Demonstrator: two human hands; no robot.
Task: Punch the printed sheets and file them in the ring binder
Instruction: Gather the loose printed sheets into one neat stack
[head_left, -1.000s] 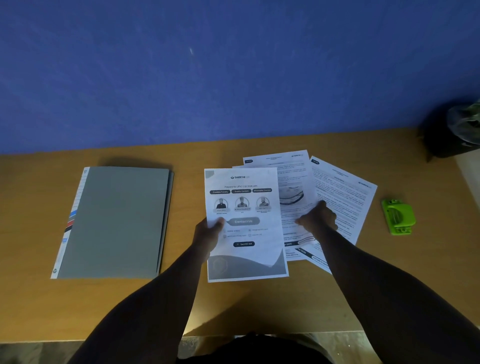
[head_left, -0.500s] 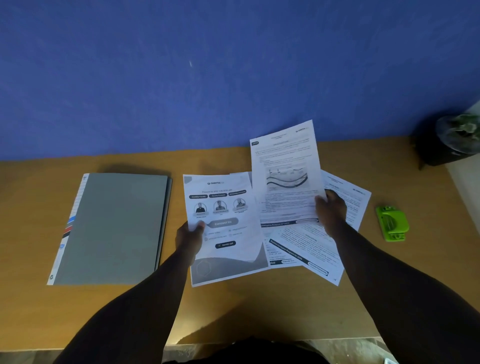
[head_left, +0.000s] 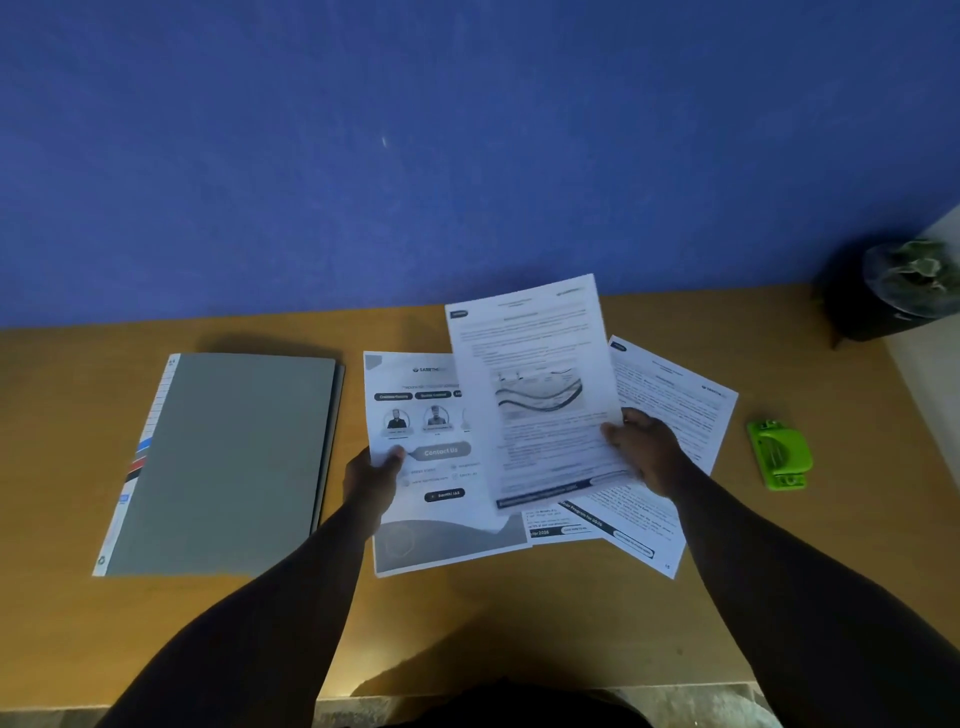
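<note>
Pinching a diagram sheet (head_left: 540, 395) raised above the desk (head_left: 519, 623), long axis toward the wall, the right hand (head_left: 644, 452) tilts it while the left hand (head_left: 374, 478) seemingly pinches the flat cover sheet (head_left: 421, 467) beside the closed binder (head_left: 234, 462).

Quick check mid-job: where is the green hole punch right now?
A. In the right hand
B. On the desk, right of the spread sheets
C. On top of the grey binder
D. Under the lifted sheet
B: the green hole punch lies untouched on the desk, right of the spread sheets, while the right hand holds the lifted sheet.
</note>
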